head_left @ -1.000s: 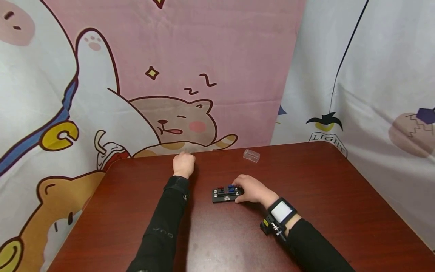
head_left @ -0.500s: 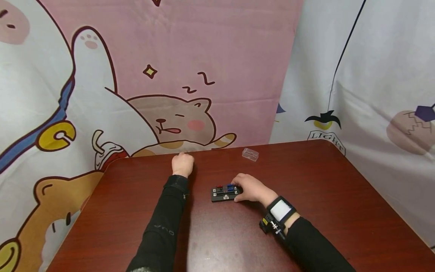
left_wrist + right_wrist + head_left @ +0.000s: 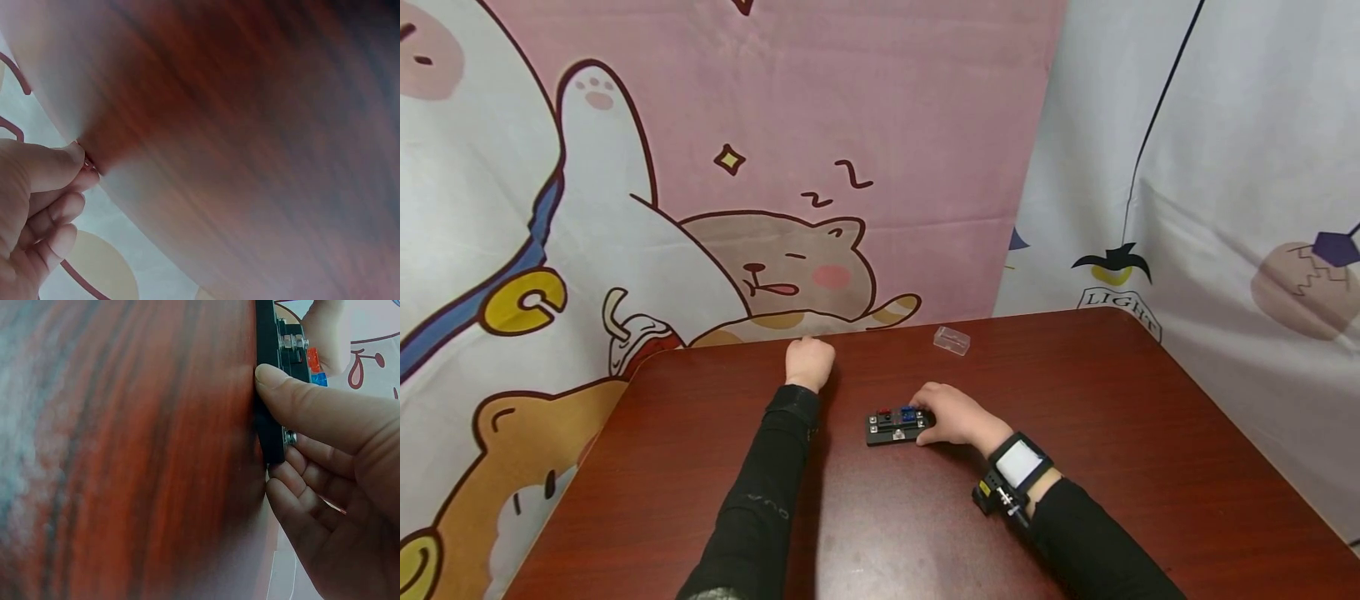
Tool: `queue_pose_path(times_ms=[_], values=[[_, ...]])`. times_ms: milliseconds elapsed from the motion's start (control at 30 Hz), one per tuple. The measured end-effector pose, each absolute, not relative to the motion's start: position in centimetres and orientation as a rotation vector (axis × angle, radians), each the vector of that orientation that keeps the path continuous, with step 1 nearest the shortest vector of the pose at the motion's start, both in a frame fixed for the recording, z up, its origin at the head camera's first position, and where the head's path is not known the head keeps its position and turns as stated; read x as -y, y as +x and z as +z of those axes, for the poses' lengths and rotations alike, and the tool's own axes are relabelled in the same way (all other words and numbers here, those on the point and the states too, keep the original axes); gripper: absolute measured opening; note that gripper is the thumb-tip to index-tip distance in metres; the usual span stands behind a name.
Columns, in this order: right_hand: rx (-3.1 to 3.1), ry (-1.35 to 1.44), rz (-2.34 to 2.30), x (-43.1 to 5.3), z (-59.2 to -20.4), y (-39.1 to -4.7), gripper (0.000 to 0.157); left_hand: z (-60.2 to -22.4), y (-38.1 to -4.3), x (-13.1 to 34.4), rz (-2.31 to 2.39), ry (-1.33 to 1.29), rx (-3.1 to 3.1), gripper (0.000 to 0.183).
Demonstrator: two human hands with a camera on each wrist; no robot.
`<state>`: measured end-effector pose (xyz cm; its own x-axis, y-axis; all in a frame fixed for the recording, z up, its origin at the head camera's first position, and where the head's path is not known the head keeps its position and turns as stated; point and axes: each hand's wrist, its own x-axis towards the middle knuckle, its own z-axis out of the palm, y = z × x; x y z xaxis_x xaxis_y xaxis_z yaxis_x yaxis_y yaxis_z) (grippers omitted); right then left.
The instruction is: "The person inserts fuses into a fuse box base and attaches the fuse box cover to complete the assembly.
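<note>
A black fuse block [image 3: 896,427] with metal screw terminals and red and blue blade fuses lies on the table. My right hand [image 3: 958,417] grips its right end, thumb [image 3: 294,397] along the near edge and fingers round the other side. Farther back and to the left, my left hand [image 3: 810,362] is near the table's far edge. In the left wrist view its thumb and forefinger pinch a tiny reddish piece [image 3: 89,164] with a metallic glint, mostly hidden by the fingertips. The other fingers are curled in.
A small clear plastic box [image 3: 952,340] sits by the far edge of the brown wooden table [image 3: 1075,400]. Behind the table hangs a pink and white cloth [image 3: 925,167] printed with cartoon animals.
My left hand has shifted slightly to the right at the far edge. The right hand and the fuse block hold their place; the head view has moved a little.
</note>
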<state>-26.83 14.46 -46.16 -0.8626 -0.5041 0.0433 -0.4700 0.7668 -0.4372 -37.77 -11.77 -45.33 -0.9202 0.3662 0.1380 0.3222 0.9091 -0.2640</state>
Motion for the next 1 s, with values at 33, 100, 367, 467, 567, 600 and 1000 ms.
queue_pose_path(times_ms=[33,100,367,467,567,600,1000], values=[[-2.881,-0.796,-0.680,-14.46,-46.16,-26.82,0.043,-45.36,-37.79,11.67,0.370,-0.536,2.880,0.025],[-2.881,-0.795,-0.680,-14.45,-46.14,-26.82,0.044,-45.46,-37.83,11.52,0.394,-0.550,2.865,0.025],[-2.882,-0.791,-0.684,-14.50,-46.15,-26.80,0.043,-45.60,-37.98,11.06,0.443,-0.600,2.823,0.028],[-2.880,-0.795,-0.686,-14.47,-46.13,-26.77,0.044,-45.54,-37.91,11.01,0.435,-0.593,2.833,0.027],[-2.875,-0.798,-0.689,-14.43,-46.11,-26.72,0.044,-45.54,-37.86,11.05,0.419,-0.583,2.844,0.027],[-2.876,-0.798,-0.688,-14.44,-46.12,-26.72,0.044,-45.51,-37.84,11.06,0.413,-0.579,2.847,0.026],[-2.877,-0.787,-0.685,-14.38,-45.95,-26.68,0.043,-45.17,-37.67,11.24,0.298,-0.504,2.890,0.025]])
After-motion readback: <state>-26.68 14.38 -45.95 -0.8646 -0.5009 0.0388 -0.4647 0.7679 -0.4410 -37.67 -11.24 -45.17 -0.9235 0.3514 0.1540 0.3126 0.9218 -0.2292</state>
